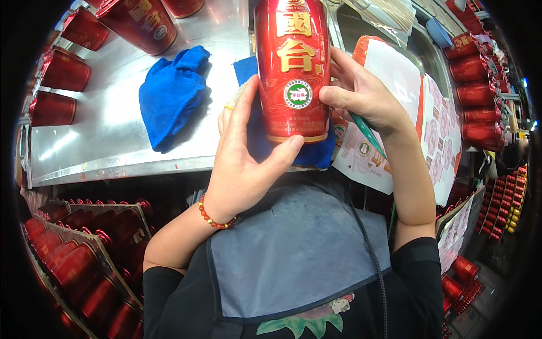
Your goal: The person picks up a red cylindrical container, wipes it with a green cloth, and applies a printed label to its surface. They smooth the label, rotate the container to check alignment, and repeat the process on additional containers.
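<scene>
A glossy red bottle [291,70] with gold lettering and a round white-and-green emblem is held upright between my two hands; its top runs out of the picture. My left hand [243,152] grips its lower left side, thumb against the base and the other fingers partly hidden behind. A pale covering with a yellow edge [232,100] shows at those fingers. Around the bottle's right side closes my right hand [370,96], its thumb beside the emblem. A slim green pointed tool [368,134] sticks out below that palm. Under the bottle lies a blue cloth [316,155].
A crumpled blue cloth [172,96] lies on the metal table [107,133]. Several red bottles [65,69] line its left side. To the right are printed emblem sheets [364,161] and a sink [353,25]. Crates of red bottles [76,263] stand below left; more bottles [480,93] are stacked right.
</scene>
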The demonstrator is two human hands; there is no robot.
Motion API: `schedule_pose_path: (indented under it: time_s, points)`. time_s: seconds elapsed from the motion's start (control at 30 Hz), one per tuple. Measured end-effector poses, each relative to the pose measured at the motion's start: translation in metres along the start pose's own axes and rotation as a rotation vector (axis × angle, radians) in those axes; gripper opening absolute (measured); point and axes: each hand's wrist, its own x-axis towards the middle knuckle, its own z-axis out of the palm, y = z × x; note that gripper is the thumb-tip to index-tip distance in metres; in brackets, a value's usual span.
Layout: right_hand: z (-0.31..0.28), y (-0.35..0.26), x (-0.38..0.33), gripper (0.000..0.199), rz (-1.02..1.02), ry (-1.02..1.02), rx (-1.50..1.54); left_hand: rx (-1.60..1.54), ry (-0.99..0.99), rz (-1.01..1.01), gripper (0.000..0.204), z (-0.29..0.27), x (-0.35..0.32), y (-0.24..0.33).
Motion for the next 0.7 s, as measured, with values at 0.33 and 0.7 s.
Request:
schedule_pose_path:
  time_s: [0.33, 0.7]
  points:
    - [-0.002, 0.01, 0.004, 0.099, -0.065, -0.008, 0.022, -0.082, -0.03, -0.035, 0.095, -0.003, 0.0, 0.0]
    - [0.001, 0.005, 0.001, 0.098, -0.043, 0.015, -0.013, -0.02, -0.054, -0.002, 0.102, -0.006, -0.003, 0.001]
